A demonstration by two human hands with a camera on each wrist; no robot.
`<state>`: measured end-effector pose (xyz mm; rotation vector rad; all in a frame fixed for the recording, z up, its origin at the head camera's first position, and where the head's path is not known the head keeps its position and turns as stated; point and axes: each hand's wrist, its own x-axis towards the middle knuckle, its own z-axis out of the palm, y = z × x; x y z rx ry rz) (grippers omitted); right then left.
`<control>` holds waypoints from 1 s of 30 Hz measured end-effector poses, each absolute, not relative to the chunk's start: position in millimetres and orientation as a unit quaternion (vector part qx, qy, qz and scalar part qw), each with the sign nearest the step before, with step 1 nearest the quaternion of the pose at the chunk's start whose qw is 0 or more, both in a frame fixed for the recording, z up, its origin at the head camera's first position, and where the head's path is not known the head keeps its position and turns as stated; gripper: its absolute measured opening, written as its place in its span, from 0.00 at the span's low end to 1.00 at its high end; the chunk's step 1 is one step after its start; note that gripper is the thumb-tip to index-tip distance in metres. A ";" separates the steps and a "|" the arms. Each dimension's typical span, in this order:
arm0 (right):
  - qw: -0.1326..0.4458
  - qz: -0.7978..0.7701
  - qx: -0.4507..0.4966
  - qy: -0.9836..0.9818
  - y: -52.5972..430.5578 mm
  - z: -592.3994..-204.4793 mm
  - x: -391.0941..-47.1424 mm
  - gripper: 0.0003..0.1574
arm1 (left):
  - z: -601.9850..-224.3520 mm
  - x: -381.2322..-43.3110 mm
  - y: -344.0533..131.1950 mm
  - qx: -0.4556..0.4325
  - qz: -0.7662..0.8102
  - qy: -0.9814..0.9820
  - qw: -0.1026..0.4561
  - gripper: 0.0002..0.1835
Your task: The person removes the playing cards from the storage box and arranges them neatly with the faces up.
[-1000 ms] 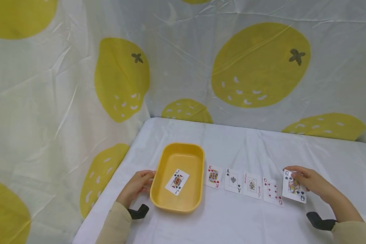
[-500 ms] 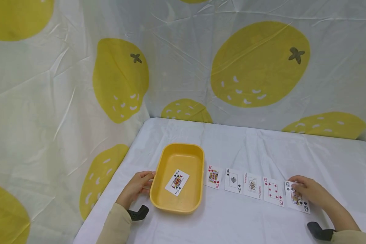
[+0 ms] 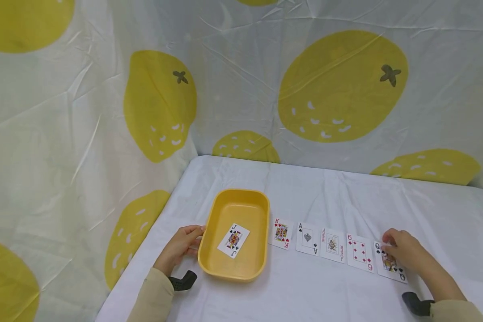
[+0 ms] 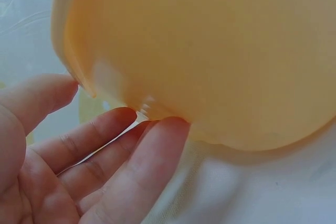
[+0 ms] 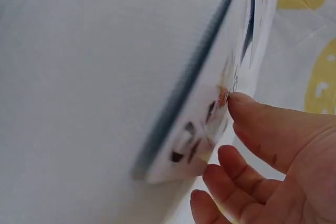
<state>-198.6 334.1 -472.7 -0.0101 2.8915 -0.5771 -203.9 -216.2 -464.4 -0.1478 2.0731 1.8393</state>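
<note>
A yellow plastic tray (image 3: 261,264) stands left of centre in the head view, a jack of spades (image 3: 233,240) face up in it. At its left side is my left hand (image 3: 181,246), thumb at the rim and fairly straight fingers touching the outer wall, as the left wrist view shows. Right of the tray lies a row of face-up cards: king of hearts (image 3: 281,233), ace of spades (image 3: 307,238), joker (image 3: 332,245), six of diamonds (image 3: 360,253) and queen of spades (image 3: 391,266). My right hand (image 3: 406,252) touches the queen's right edge, thumb on it, fingers loosely bent beside it.
White cloth (image 3: 314,295) covers the table. A curtain (image 3: 241,89) with a lemon print hangs at its back and left side. A black device (image 3: 183,281) sits at the left wrist, another (image 3: 416,304) at the right.
My right hand has lowered the queen of spades to the row's right end; in the last half second its index finger has lifted from the card. The left hand and tray stay put.
</note>
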 end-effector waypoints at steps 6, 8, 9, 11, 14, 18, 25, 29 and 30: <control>0.077 -0.202 -0.019 0.976 316.4 -457.3 -201.6 0.29 | -477.8 -208.6 -219.9 -0.053 0.650 0.736 0.179 0.23; 0.052 -0.200 -0.030 0.978 304.1 -449.8 -203.2 0.29 | -478.9 -209.0 -220.6 -0.053 0.646 0.740 0.179 0.24; 0.043 -0.200 -0.038 0.978 296.7 -446.0 -204.6 0.30 | -478.9 -209.1 -220.9 -0.053 0.645 0.741 0.178 0.24; 0.029 -0.204 -0.053 0.977 280.2 -439.1 -208.2 0.32 | -478.8 -209.2 -221.2 -0.054 0.643 0.743 0.178 0.24; 0.028 -0.215 -0.080 0.973 252.0 -428.6 -214.7 0.35 | -478.3 -209.4 -220.8 -0.054 0.643 0.743 0.179 0.25; 0.007 -0.224 -0.139 0.965 211.8 -417.5 -225.5 0.36 | -478.4 -210.2 -220.0 -0.047 0.642 0.743 0.181 0.25; -0.014 -0.240 -0.220 0.945 143.2 -394.2 -238.4 0.38 | -479.4 -211.4 -220.1 -0.046 0.640 0.745 0.179 0.25; -0.013 -0.244 -0.242 0.939 109.1 -385.3 -241.9 0.35 | -478.5 -210.2 -220.4 -0.045 0.640 0.747 0.177 0.26; -0.012 -0.244 -0.249 0.937 100.6 -383.9 -242.4 0.34 | -478.2 -209.7 -220.5 -0.046 0.640 0.747 0.176 0.26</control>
